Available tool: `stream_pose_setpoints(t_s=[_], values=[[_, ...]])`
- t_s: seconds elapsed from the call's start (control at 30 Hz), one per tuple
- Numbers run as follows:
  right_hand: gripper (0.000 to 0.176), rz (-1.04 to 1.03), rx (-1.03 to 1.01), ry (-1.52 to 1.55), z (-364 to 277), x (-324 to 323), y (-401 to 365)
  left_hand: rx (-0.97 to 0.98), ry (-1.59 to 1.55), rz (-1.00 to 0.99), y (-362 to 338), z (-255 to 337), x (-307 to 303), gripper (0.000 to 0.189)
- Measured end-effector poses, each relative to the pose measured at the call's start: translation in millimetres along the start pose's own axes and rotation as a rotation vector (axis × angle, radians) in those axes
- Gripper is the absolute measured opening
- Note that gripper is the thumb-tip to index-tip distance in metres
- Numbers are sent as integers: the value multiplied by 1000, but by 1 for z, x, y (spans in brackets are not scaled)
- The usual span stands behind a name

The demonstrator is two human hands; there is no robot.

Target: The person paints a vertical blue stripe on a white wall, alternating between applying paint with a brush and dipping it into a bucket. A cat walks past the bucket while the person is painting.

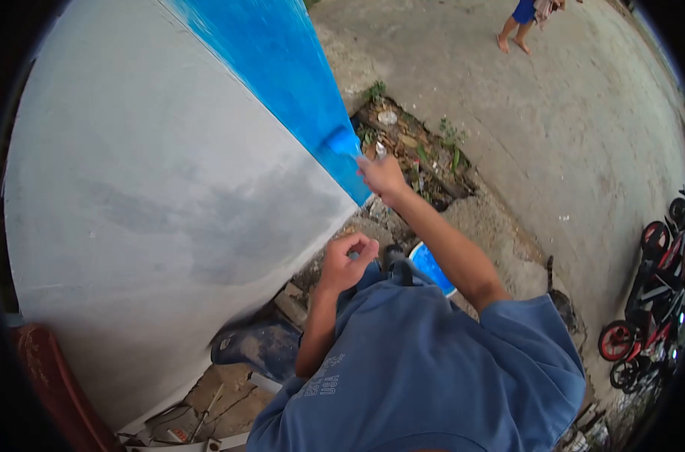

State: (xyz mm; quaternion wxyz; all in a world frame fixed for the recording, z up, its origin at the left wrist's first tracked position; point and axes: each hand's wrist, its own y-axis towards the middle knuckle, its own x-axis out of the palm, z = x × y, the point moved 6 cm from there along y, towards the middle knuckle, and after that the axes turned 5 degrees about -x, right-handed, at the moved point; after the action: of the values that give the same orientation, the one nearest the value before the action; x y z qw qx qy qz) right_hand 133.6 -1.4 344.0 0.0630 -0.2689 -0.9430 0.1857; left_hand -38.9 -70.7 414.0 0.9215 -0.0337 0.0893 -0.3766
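A paintbrush with blue paint on its bristles rests against the blue painted strip of the wall, near that strip's right edge. My right hand is closed round the brush's handle. Nearer to my body, my left hand is curled with the thumb near the fingers, in front of the white wall; whether it holds anything small cannot be made out. A round container of blue paint stands on the ground below my right forearm, partly hidden by it.
Leaves, litter and small plants lie in a patch beside the wall. A person stands barefoot on the concrete at the top. Motorbikes are at the right. A dark blue object and a reddish-brown one are lower left.
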Motion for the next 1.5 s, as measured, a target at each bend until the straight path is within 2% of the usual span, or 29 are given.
stream_pose_setpoints(t_s=[0.23,0.4,0.43,0.5,0.63,0.7,0.8,0.87,0.9,1.07,1.13,1.23,1.3,1.5], values=[[37,-179,-165,95,-144,7,-69,-56,-58,54,-12,-17,-30,28],[34,-285,-416,290,-220,10,-128,-34,-32,34,-19,-12,-57,27],[34,-274,-424,295,-233,10,-127,-13,-11,21,-10,-6,-63,27],[32,-266,-566,310,-256,14,-138,17,-2,4,-9,-1,-74,27],[32,-252,-558,285,-231,35,-104,41,49,7,-7,3,-92,26],[31,-259,-394,211,-193,36,-79,52,45,8,-8,4,-98,26],[38,-176,-337,182,-140,31,-62,49,43,4,-9,-2,-104,26],[35,-79,-194,77,-85,27,-48,33,50,-14,-10,-5,-105,27],[35,-73,-194,79,-61,27,-41,26,31,-6,-11,-8,-106,29],[42,93,113,-89,64,4,-10,4,17,3,-11,-14,-108,30],[43,146,157,-197,106,-1,4,3,15,0,-9,-14,-109,30],[50,200,217,-358,110,2,5,7,12,17,-9,-13,-111,29],[52,104,26,-611,76,16,3,-16,30,11,-10,-14,-112,29],[47,50,-145,-497,-33,36,-21,-15,-3,40,-4,-14,-107,29]])
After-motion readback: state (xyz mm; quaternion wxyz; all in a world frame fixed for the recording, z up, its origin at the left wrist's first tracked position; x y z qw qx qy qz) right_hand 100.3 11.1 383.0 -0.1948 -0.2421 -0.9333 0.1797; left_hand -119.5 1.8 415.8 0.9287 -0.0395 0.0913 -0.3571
